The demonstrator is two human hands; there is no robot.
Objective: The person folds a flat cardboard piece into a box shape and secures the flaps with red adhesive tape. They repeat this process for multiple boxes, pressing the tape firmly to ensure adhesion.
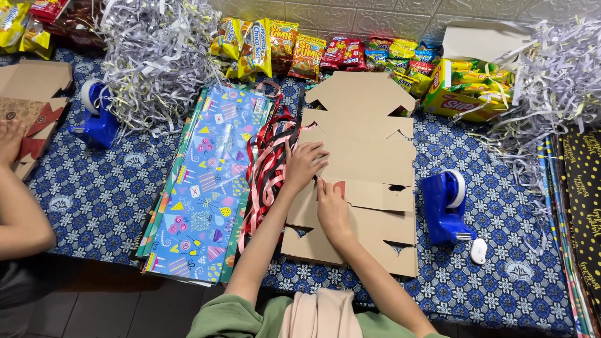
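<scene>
Both hands (left (305, 164), right (332, 209)) flat atop stacked cardboard blanks (369, 156)

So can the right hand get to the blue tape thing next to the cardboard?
Probably yes. The right hand lies on the flat cardboard stack, and the blue tape dispenser stands just beside that stack on its side, with nothing between them.

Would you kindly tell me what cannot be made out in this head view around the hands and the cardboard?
- Cardboard stack: how many flat pieces, since they overlap.
- Left hand and right hand: palms hidden, so any grip on the cardboard is unclear.
- Ribbons: lower ends tucked under the arm.
- Co-worker's hand: cut off by the left edge.
</scene>
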